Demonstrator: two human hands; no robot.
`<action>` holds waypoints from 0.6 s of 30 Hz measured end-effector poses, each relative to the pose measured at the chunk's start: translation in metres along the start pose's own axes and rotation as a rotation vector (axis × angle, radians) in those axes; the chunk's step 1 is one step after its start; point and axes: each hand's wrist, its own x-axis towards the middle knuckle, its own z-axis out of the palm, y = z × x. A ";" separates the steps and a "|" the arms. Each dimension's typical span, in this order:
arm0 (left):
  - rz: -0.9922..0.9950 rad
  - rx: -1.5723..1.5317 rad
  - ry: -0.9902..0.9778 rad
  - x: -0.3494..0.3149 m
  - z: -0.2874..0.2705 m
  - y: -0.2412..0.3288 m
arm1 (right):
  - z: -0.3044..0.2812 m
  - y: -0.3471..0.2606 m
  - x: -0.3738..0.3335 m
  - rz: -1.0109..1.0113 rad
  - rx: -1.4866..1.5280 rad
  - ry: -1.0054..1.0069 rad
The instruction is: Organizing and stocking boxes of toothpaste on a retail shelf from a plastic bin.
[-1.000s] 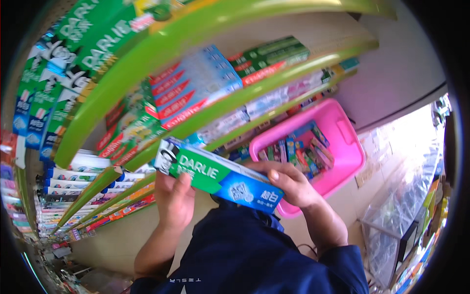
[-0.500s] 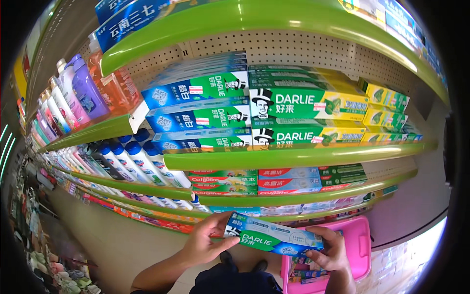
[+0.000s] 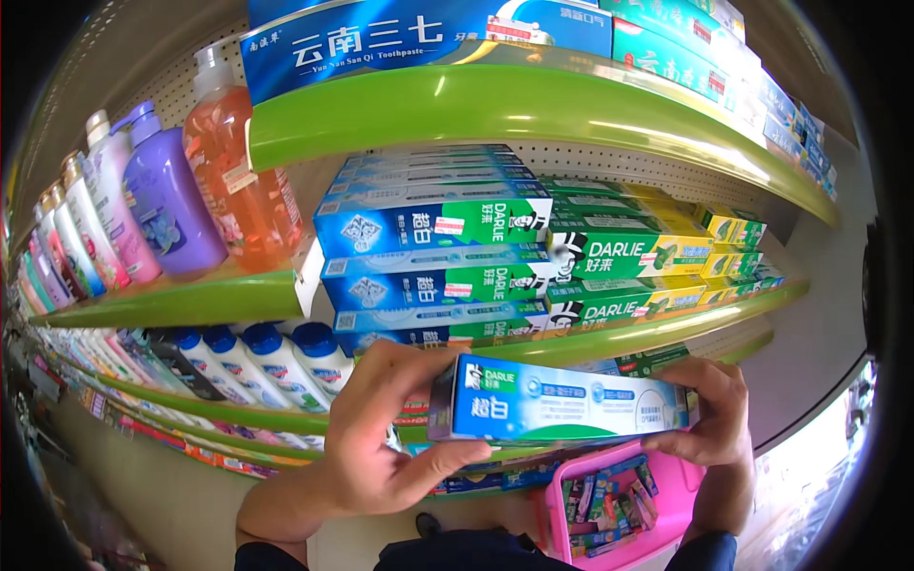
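Note:
A long blue, white and green toothpaste box [image 3: 571, 400] is held level between my hands, in front of the shelves. My left hand [image 3: 386, 433] grips its left end, with the thumb along the lower edge and the fingers at the top. On the right end my right hand [image 3: 709, 409] is closed, thumb below and fingers above. Just behind it, on the middle shelf, stand stacks of matching blue and green toothpaste boxes [image 3: 428, 290]. Green and yellow toothpaste boxes [image 3: 624, 247] are piled to their right.
Below my right hand sits a pink plastic tub [image 3: 560, 514] with several small boxes inside. Green shelf edges [image 3: 495, 107] cross the view. Pump bottles [image 3: 171, 195] line the shelf at left, above white bottles with blue caps [image 3: 271, 366]. More toothpaste boxes [image 3: 381, 43] fill the top shelf.
Both hands have raised the toothpaste box closer to the shelf and turned it, so another long face shows. My view has moved nearer to the shelves.

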 end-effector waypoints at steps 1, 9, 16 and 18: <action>0.070 0.083 -0.015 0.006 -0.005 0.001 | 0.004 0.003 0.002 -0.044 -0.068 0.047; 0.323 0.264 -0.028 0.018 -0.010 -0.029 | -0.008 0.019 -0.026 0.041 -0.154 0.559; 0.326 0.719 -0.116 0.049 -0.006 -0.013 | -0.060 0.042 -0.039 -0.119 -0.813 0.496; 0.330 0.798 -0.149 0.062 -0.002 -0.010 | -0.064 0.061 -0.049 -0.102 -0.789 0.521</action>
